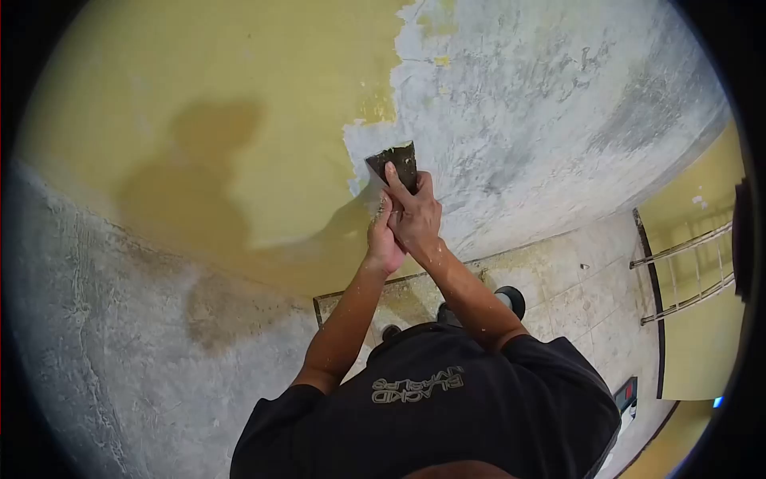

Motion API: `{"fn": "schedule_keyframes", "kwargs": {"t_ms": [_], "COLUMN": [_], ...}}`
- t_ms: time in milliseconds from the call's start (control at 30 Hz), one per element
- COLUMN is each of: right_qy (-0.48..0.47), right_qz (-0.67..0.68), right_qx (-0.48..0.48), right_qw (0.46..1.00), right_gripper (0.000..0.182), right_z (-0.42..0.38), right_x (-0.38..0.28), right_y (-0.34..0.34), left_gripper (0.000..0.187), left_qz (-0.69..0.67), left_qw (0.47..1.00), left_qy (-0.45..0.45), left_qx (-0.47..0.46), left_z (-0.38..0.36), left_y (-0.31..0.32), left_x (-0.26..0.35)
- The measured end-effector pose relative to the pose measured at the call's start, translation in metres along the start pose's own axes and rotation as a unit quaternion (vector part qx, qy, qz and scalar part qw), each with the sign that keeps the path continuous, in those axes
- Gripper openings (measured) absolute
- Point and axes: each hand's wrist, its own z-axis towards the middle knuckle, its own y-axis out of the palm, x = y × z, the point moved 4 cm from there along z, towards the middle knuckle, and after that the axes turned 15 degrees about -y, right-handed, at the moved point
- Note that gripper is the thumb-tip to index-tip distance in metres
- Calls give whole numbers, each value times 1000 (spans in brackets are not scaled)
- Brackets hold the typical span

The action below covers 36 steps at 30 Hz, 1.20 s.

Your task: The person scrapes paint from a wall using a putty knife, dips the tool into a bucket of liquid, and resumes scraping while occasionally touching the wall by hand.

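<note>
A dark, wide-bladed scraper (405,162) is pressed against the wall, its blade edge at the ragged border between yellow paint (303,104) and bare grey-white plaster (511,120). My right hand (416,211) grips it from above, with the index finger laid along the blade. Below and to the left, my left hand (386,239) closes around the lower part of the tool, against the right hand. The handle is hidden by both hands. Bits of paint cling to the blade's edge, and pale specks dot my hands and forearms.
A ladder (686,279) leans at the right by another yellow wall. Debris is scattered over the tiled floor (594,291). Bare, stained plaster (159,319) covers the lower left. A dark object with a red part (628,391) lies on the floor at right.
</note>
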Motion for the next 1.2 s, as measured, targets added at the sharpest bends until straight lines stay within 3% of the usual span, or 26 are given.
{"fn": "schedule_keyframes", "kwargs": {"t_ms": [67, 100, 133, 167, 200, 233, 300, 367, 467, 500, 567, 600, 767, 900, 967, 1000, 1067, 1200], "right_qy": [-3, -42, -45, -46, -39, 36, 112, 275, 342, 340, 156, 121, 61, 17, 16, 27, -7, -41], "right_qz": [73, 47, 87, 121, 130, 232, 329, 358, 325, 326, 119, 127, 68, 48, 54, 41, 21, -5], "right_qx": [21, 8, 46, 78, 73, 116, 156, 77, 49, 53, 26, 87, 113, 92, 74, 41, 37, 54], "right_qw": [997, 998, 994, 988, 988, 965, 924, 889, 880, 881, 980, 981, 989, 994, 996, 998, 999, 998], "right_gripper": [48, 48, 51, 54, 54, 57, 61, 66, 57, 57, 51, 46, 48, 51, 52, 54, 54, 56], "right_z": [-2, -5, -21, -42, -64, -85, -118, -143, -156, -158, -153, -138, -74, -43, -37, -35, -33, -33], "right_x": [-3, 14, 18, 22, 19, 28, 30, 31, 31, 37, 43, 36, 23, 9, -4, -6, -8, -4], "right_y": [-3, -15, -5, 1, 11, 16, 8, -1, -21, -23, -31, -39, -65, -58, -45, -36, -16, 22], "left_gripper": [72, 72, 66, 60, 60, 60, 60, 68, 84, 84, 84, 84, 83, 81, 80, 80, 79, 75], "left_qz": [93, 65, 276, 464, 592, 589, 711, 710, 763, 763, 750, 749, 836, 838, 804, 804, 734, 693], "left_qw": [989, 992, 932, 816, 646, 647, 424, 446, 350, 348, 279, 275, 250, 251, 349, 350, 402, 458], "left_qy": [73, 95, 185, 258, 390, 390, 433, 427, 416, 420, 513, 518, 425, 406, 354, 354, 385, 367], "left_qx": [87, 55, 146, 227, 284, 289, 357, 339, 350, 348, 310, 307, 240, 266, 325, 326, 390, 419], "left_z": [-14, -2, -20, -37, -57, -62, -73, -59, -30, -19, -2, 1, -3, -19, -30, -36, -55, -69], "left_y": [-4, 5, -5, -11, -17, -14, 9, 14, 21, 15, 4, 1, -26, -28, -26, -21, -15, -16], "left_x": [6, -7, 2, 3, 2, 3, 9, 25, 55, 58, 53, 52, 34, 30, 30, 27, 28, 28]}}
